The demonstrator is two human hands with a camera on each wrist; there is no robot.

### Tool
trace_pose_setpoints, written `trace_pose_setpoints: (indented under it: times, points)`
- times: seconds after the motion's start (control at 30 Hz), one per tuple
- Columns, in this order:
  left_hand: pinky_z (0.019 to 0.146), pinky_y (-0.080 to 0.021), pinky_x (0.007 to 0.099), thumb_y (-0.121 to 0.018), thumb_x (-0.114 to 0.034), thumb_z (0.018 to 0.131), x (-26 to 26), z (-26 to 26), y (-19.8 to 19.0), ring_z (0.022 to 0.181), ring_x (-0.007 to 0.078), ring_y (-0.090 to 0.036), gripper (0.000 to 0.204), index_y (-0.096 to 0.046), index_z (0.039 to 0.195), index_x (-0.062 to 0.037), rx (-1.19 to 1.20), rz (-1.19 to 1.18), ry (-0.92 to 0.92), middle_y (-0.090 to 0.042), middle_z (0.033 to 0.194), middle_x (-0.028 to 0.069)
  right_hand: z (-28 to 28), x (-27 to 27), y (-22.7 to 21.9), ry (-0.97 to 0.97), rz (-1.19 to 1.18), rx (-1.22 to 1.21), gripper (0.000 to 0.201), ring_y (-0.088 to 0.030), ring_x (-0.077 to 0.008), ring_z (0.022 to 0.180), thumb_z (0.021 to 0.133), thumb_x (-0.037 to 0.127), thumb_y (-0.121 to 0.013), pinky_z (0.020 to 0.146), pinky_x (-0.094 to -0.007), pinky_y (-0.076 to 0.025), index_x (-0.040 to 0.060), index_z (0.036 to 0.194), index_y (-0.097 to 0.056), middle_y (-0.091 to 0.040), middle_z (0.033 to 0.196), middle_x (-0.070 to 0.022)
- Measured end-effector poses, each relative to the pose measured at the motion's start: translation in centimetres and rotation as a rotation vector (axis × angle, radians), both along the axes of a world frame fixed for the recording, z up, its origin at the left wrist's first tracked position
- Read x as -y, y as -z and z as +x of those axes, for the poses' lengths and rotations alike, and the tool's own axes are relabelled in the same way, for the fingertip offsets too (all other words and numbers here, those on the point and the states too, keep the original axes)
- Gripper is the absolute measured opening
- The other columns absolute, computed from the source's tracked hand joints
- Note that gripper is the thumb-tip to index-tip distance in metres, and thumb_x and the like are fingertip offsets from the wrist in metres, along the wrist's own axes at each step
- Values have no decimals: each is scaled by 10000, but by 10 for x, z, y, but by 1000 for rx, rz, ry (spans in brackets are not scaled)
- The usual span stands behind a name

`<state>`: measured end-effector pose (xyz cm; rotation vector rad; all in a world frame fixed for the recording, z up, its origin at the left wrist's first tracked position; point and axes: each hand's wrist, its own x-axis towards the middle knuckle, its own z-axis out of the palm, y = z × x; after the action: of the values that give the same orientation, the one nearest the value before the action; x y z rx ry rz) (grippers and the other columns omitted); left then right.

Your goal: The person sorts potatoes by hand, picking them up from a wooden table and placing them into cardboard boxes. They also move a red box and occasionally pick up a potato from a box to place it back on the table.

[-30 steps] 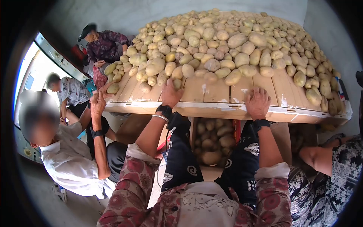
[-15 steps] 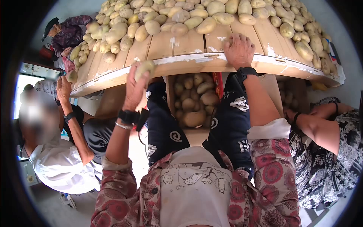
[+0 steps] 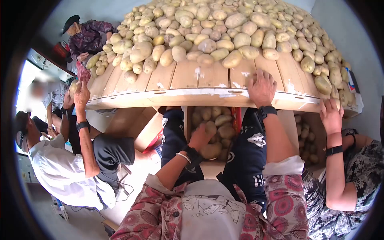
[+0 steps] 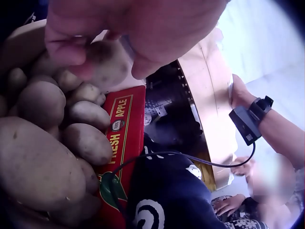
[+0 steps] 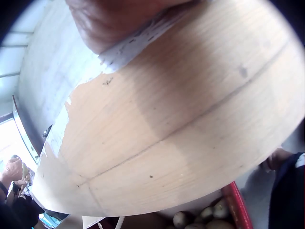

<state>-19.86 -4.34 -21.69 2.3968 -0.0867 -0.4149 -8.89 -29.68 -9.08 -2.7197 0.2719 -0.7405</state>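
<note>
My left hand [image 3: 201,138] is down in the box between my knees, over the potatoes there. A potato [image 3: 211,129] is at its fingertips; in the left wrist view that potato [image 4: 107,64] shows blurred between thumb and fingers, which hold it. The cardboard box [image 4: 125,124] has a red side with apple lettering, and several larger potatoes [image 4: 40,164] lie inside. My right hand [image 3: 262,89] rests on the front edge of the wooden table [image 3: 184,78], holding nothing. In the right wrist view the hand [image 5: 119,21] lies over the white-painted edge.
A large heap of potatoes [image 3: 224,36] covers the back of the table. On the left a person in white [image 3: 68,168] holds up a potato; another in patterned black [image 3: 352,176] reaches to the table at right. A second box of potatoes [image 3: 307,140] stands under the right side.
My left hand took a potato from the heap's front, drew it back past the table edge, and lowered it into the box. My right hand stays on the edge. The right neighbour's hand rose to the table.
</note>
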Motion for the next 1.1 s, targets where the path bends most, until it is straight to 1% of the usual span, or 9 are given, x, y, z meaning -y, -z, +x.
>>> trace_pose_setpoints:
  times: [0.03, 0.1, 0.17, 0.23, 0.47, 0.53, 0.67, 0.73, 1.1]
  points:
    - [860, -446, 445, -610, -337, 806, -4, 2, 10, 984, 418, -552, 470, -488, 1087, 19, 12, 3, -4, -565, 1040, 283, 0, 0, 0, -6, -3, -2, 250, -504, -269, 1058, 758, 246, -543, 922, -446, -344, 109, 961, -593, -588, 1064, -74]
    - [782, -483, 398, -559, -273, 860, -20, 11, 40, 901, 371, -603, 340, -528, 1066, -4, 45, 146, 600, -599, 1024, 225, 1, 0, 5, -8, -8, 13, 257, -500, -261, 1067, 755, 248, -553, 921, -444, -343, 112, 969, -587, -582, 1076, -68]
    - [754, -490, 377, -541, -263, 868, -21, 17, -1, 874, 330, -615, 316, -541, 1060, -11, 40, -15, 636, -613, 996, 186, -1, -1, 0, -12, -2, -1, 257, -498, -258, 1072, 754, 248, -556, 922, -442, -343, 117, 972, -587, -580, 1077, -66]
    - [641, -495, 296, -538, -226, 879, -11, 29, -82, 781, 176, -624, 279, -550, 1066, -19, -305, -179, 449, -630, 894, 81, -2, -2, -2, 8, -6, -47, 253, -493, -251, 1085, 750, 245, -566, 924, -437, -343, 130, 976, -587, -574, 1081, -58]
    - [593, -418, 176, -569, -88, 893, -48, 100, -153, 690, 30, -548, 133, -583, 1025, -84, 127, -715, 84, -628, 863, -27, -1, -1, 1, -2, -12, -22, 247, -490, -247, 1087, 759, 240, -565, 929, -438, -343, 137, 983, -585, -568, 1075, -57]
    - [624, -414, 192, -572, -68, 889, -57, 117, -134, 673, 34, -485, 70, -582, 956, -50, 626, -480, -144, -558, 758, -53, -1, 1, 0, 29, -26, -60, 250, -489, -246, 1085, 762, 240, -563, 929, -435, -345, 138, 988, -583, -566, 1079, -59]
    - [595, -410, 238, -526, -203, 930, -94, 135, -137, 652, 74, -464, 201, -584, 863, -22, 778, -230, -336, -523, 689, -8, -2, 0, 3, 16, -36, -86, 260, -476, -243, 1110, 778, 260, -550, 947, -428, -338, 168, 1020, -551, -552, 1082, -50]
    - [623, -453, 408, -452, -318, 935, -110, 146, -133, 666, 345, -588, 347, -610, 809, -36, 782, -172, -373, -599, 701, 176, 0, -1, 2, 5, -18, -32, 244, -492, -259, 1072, 760, 246, -559, 930, -442, -337, 127, 971, -579, -569, 1056, -63]
    - [632, -462, 482, -468, -363, 906, -141, 168, -123, 703, 418, -587, 395, -607, 727, -40, 739, 156, -531, -603, 707, 218, 3, 2, 0, -21, -2, -93, 282, -466, -259, 1113, 767, 277, -561, 956, -432, -321, 128, 1006, -566, -556, 1080, -74]
